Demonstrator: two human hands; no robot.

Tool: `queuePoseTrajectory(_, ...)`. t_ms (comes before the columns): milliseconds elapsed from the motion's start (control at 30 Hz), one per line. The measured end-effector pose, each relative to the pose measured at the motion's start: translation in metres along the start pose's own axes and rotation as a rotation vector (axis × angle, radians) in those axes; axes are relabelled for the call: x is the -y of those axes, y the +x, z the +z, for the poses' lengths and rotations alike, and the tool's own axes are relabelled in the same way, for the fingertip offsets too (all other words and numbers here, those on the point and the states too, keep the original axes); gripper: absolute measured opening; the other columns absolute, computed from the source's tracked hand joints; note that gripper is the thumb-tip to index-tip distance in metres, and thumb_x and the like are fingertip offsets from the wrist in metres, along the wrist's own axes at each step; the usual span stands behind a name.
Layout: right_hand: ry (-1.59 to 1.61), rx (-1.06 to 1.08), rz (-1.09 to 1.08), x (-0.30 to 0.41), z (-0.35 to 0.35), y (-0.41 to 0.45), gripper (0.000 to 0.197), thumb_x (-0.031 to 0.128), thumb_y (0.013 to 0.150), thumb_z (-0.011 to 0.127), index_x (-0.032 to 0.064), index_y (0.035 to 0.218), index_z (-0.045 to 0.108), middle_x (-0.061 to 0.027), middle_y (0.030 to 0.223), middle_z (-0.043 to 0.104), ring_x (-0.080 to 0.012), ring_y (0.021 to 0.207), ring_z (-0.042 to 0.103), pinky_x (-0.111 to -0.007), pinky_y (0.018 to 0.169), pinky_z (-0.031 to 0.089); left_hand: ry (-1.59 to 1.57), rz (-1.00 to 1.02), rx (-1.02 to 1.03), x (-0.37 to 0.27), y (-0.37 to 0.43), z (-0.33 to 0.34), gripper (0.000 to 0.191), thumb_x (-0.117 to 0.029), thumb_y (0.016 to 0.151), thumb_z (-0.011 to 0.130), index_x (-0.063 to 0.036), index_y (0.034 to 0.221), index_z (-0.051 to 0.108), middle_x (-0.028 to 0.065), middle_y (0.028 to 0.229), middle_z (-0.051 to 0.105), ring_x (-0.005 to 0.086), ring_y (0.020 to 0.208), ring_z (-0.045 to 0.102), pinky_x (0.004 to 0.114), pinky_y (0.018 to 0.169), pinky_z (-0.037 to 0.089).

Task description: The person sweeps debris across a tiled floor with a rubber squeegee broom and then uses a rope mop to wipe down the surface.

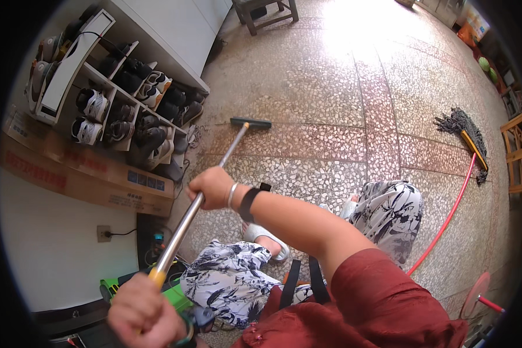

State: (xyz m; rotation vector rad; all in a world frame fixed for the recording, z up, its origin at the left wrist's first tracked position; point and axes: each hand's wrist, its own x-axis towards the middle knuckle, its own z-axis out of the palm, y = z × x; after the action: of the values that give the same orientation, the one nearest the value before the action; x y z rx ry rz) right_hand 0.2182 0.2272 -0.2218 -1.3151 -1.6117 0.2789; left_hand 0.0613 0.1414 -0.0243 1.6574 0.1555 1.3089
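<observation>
A long metal pole [178, 237] with a yellow grip slants across the view from lower left. My left hand [143, 306] is closed around its near end, at the yellow part. Farther along, my right hand [213, 187] grips the bare metal shaft; a silver bangle and a black band circle that wrist. At the pole's far end, a narrow dark crosswise head [250, 123], a floor squeegee or brush, rests on the terrazzo floor [304, 143] beside the shoe rack. Which of the two it is cannot be made out.
A shoe rack [113, 89] full of shoes and long cardboard boxes [82, 169] line the left. On the right lies a string mop [463, 130] with a red handle [446, 222]. A wooden stool [267, 17] stands at the far end. Below left is a green machine [176, 296].
</observation>
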Motion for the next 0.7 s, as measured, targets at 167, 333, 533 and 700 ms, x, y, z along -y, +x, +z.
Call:
queuePoseTrajectory(167,0.013,-0.132,0.020,0.040,-0.018,-0.025,0.027,0.019,0.075,0.059,0.0105,0.050,0.051,-0.0070,0.048,0.051,-0.0281,0.045,0.052,-0.037,0.046,0.043,-0.062,0.050,-0.049,-0.027,-0.004,-0.002,0.040,-0.020,0.090,0.036,-0.0156,0.052,0.026,-0.0043,0.042,0.028,0.0067,0.036,0.023,0.022,0.043,0.022)
queuePoseTrajectory(333,-0.037,-0.163,-0.038,0.023,-0.036,-0.035,0.017,0.021,0.067,0.062,0.0169,0.054,0.052,-0.0037,0.050,0.051,-0.0254,0.048,0.054,-0.036,0.047,0.044,-0.123,0.058,0.207,-0.023,-0.004,0.011,0.037,-0.019,0.088,0.039,-0.0146,0.053,0.028,-0.0038,0.043,0.032,0.0080,0.034,0.027,0.022,0.039,0.022)
queuePoseTrajectory(533,-0.062,-0.123,0.123,0.045,-0.045,-0.053,0.023,0.023,0.072,0.061,0.0158,0.052,0.054,-0.0025,0.048,0.052,-0.0225,0.044,0.052,-0.035,0.048,0.044,-0.370,-0.019,0.148,-0.035,0.002,-0.006,0.037,-0.015,0.090,0.038,-0.0156,0.054,0.027,-0.0051,0.043,0.027,0.0066,0.037,0.024,0.024,0.042,0.023)
queuePoseTrajectory(700,-0.300,-0.223,-0.004,-0.003,-0.069,-0.060,0.021,0.021,0.065,0.063,0.0184,0.050,0.049,0.0006,0.046,0.048,-0.0190,0.042,0.051,-0.032,0.043,0.042,-0.322,-0.026,-0.003,0.008,-0.006,0.018,0.036,-0.016,0.091,0.036,-0.0151,0.055,0.029,-0.0048,0.044,0.025,0.0073,0.039,0.022,0.024,0.044,0.023)
